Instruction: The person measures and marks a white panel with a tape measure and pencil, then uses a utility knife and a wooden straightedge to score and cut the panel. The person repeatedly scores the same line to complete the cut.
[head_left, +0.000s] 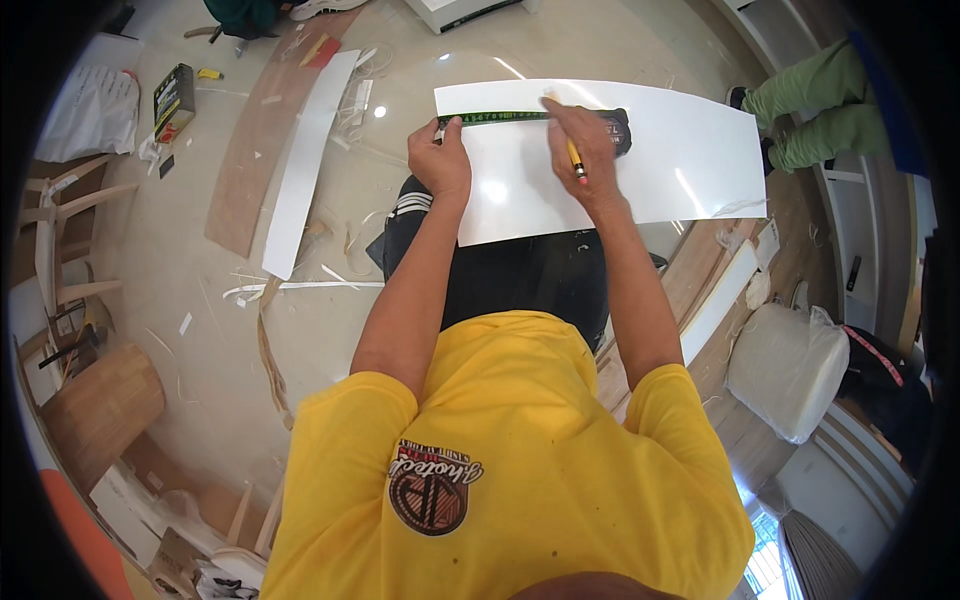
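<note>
Two bare forearms out of yellow sleeves, reaching forward over dark trousers to a white panel (640,165) laid across the lap. Left hand (440,155) at the panel's near-left corner, fingers curled together and pressing down the end of a green measuring tape (500,118) stretched along the far edge. Right hand (585,150) just beside it to the right, on top of the tape, fingers clamped on a yellow pencil (576,160) pointing back toward the wrist; dark tape case (620,130) partly hidden under that hand. Panel long, glossy, slightly bowed by the lens, right end reaching well past both hands.

Further left on the floor: a narrow white board (305,160) lying beside a longer brown plywood strip (255,150), thin offcuts and curled shavings scattered around. Beyond these, a small dark box (173,100) and a pale bag (90,110). Far right, another person's legs in green trousers (815,115) near the panel's end. Lower right, a white sack (785,370) by wooden boards; lower left, a light wooden stool (100,410).
</note>
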